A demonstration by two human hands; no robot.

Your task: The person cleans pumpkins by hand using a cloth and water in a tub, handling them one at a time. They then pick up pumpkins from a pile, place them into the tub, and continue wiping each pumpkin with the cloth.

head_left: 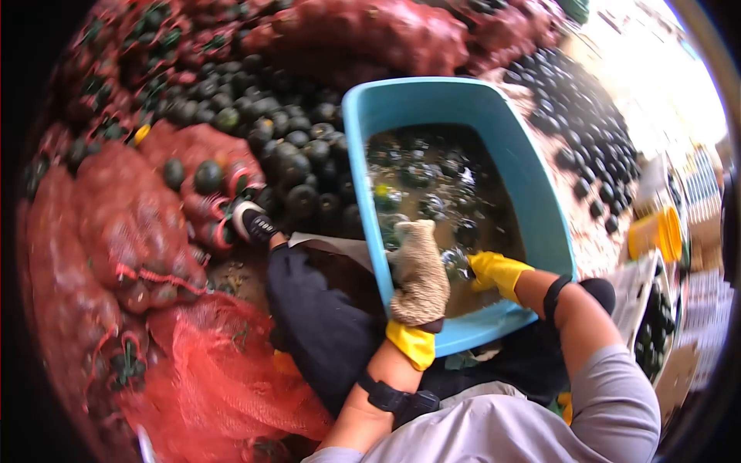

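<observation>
A large blue tub (455,86) holds murky brown water with several dark green round fruits (432,207) floating in it. Over a yellow glove, my left hand (421,266) wears a beige textured cloth mitt and reaches over the tub's near left part. Its fingers are hidden by the mitt, and a greenish shape shows beside its tip. My right hand (494,274), in a yellow glove, is low in the tub at the right, at the water. A fruit lies near its fingertips; whether the hand grips it is unclear.
Red mesh sacks (131,224) of fruit fill the left and back. Loose dark fruits (297,166) lie left of the tub, more (587,147) on the right. An empty-looking red net (224,363) lies front left. A yellow bucket (656,234) and crates stand at the right.
</observation>
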